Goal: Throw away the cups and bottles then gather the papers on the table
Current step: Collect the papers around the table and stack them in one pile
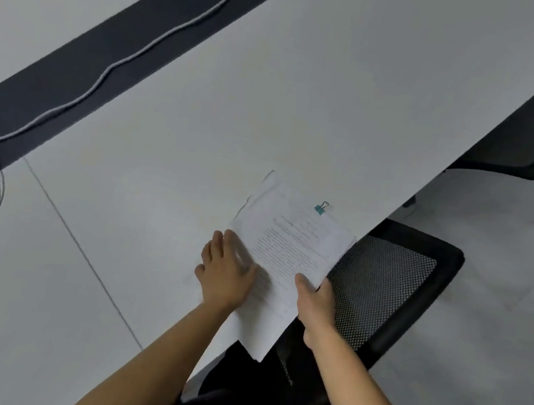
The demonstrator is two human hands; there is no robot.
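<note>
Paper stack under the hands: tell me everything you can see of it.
The paper stack is white printed sheets, text too small to read, at the table's near edge, one corner overhanging. A teal binder clip sits at its far edge; a lower sheet juts out askew. The left hand rests flat on its left side; the right hand pinches its right edge, thumb on top.

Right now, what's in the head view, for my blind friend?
Two hands hold papers on a white table: the left hand presses flat, the right hand grips the side. A teal binder clip sits at their top.
</note>
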